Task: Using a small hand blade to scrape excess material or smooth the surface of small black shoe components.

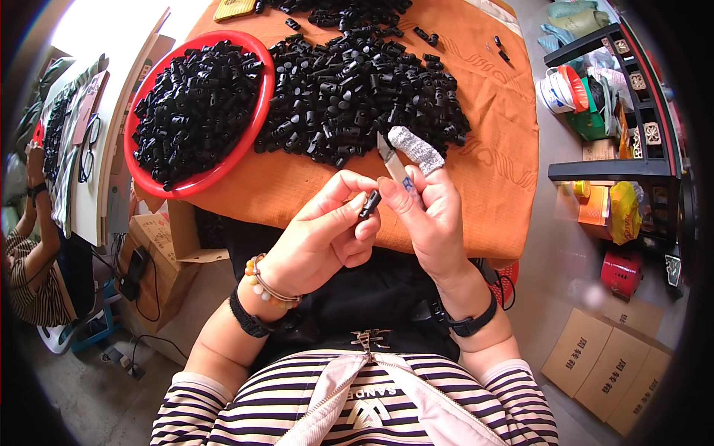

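Note:
Between the thumb and fingers of my left hand (323, 219) is a small black plastic part (369, 205), roughly cylindrical and tilted. Close beside it, my right hand (431, 212) grips a utility knife (398, 172) with a pale handle, its blade pointing up and away from me. A grey knitted finger cover (416, 149) sits on one finger of the right hand. Just beyond both hands spreads a large heap of similar black parts (357, 93) on an orange cloth (494, 141). To the left, a red round basin (269, 97) is piled with more of them.
A yellow pad (236, 7) lies at the far edge. On the right stands a dark shelf (617, 169) with bags and a white bucket (558, 91); flattened cardboard (602, 364) lies below. An open carton (160, 245) is at the left, near a person (37, 260) in stripes.

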`<state>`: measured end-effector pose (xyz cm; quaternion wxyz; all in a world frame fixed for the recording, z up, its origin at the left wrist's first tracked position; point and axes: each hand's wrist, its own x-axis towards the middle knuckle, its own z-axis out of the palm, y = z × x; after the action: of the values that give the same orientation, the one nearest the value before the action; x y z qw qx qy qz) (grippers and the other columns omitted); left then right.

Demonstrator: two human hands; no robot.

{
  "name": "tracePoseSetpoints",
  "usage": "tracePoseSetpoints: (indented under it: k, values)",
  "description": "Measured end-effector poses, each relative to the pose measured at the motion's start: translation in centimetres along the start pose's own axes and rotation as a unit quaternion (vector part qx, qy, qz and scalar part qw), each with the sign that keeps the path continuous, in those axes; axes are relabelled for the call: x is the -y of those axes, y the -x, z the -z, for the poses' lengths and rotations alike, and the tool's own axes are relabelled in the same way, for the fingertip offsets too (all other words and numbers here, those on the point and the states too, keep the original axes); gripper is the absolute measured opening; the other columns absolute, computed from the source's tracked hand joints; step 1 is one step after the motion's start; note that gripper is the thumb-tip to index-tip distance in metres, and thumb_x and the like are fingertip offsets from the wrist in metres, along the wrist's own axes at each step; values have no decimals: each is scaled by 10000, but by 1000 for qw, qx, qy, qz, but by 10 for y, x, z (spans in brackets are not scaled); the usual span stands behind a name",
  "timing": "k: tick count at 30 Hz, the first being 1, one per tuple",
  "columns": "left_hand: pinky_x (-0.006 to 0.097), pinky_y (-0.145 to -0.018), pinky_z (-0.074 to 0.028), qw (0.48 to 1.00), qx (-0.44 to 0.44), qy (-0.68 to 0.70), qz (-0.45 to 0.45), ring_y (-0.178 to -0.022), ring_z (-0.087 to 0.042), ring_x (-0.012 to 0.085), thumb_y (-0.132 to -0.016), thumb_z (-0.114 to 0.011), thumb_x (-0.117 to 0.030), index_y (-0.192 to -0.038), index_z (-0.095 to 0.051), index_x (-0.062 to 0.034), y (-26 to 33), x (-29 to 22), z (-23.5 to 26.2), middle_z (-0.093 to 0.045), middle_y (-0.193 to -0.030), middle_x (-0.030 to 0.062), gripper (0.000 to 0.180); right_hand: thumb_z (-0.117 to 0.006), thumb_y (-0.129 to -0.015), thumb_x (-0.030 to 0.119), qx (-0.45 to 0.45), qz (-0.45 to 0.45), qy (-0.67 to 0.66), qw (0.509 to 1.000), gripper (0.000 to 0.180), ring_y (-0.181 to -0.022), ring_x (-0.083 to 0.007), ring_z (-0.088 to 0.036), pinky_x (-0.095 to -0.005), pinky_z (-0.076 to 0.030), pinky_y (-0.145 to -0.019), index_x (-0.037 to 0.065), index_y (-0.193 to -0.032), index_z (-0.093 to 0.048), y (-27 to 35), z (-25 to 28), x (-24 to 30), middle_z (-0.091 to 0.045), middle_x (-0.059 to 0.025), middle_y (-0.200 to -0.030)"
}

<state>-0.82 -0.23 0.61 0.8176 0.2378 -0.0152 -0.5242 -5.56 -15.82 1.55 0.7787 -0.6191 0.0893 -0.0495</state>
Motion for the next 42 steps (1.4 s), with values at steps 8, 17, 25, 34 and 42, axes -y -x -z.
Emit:
tracePoseSetpoints:
  k: [8, 17, 25, 34, 42]
  values:
    - [206, -529, -325, 1000, -24, 18, -1, -632, -387, 55, -946, -429, -202, -1132, -437, -134, 0, 1, -3, -450, -764, -4, 198, -627, -831, 47, 5, -30, -84, 996, 476, -647, 6, -415, -114, -337, -552, -38, -1241, -400, 2, -12, 5, -499, 20, -811]
    - [196, -501, -320, 997, 12, 73, 13, -592, -351, 66, -932, -429, -175, -1152, -433, -113, 1, -3, 2, -432, -754, -2, 228, -602, -874, 185, 17, 11, -27, 999, 489, -707, 7, -387, -126, -334, -617, -35, -1257, -392, 6, 1, 5, -504, 26, -854]
    - [191, -472, -339, 997, -15, 66, -45, -556, -350, 68, -909, -461, -141, -1209, -414, -105, 3, -7, 5, -414, -746, 12, 306, -596, -878, 197, 11, -24, 7, 1000, 487, -668, 7, -377, -137, -317, -581, -11, -1269, -393, 11, 14, -4, -540, 24, -878]
    - [209, -513, -335, 997, -54, 29, -42, -578, -387, 73, -945, -424, -174, -1144, -444, -109, 5, -9, -5, -468, -719, -9, 210, -572, -866, 73, 108, -2, 31, 994, 422, -818, -92, -556, -215, -446, -798, -41, -1240, -413, 21, -2, 16, -597, -42, -928]
    - [209, -536, -339, 998, -48, 12, -50, -631, -425, 56, -948, -427, -172, -1154, -444, -112, 6, -7, -5, -476, -739, -11, 215, -563, -861, 54, 101, -12, 100, 990, 413, -890, -103, -588, -220, -476, -747, -56, -1229, -410, 21, -1, 11, -616, -95, -962]
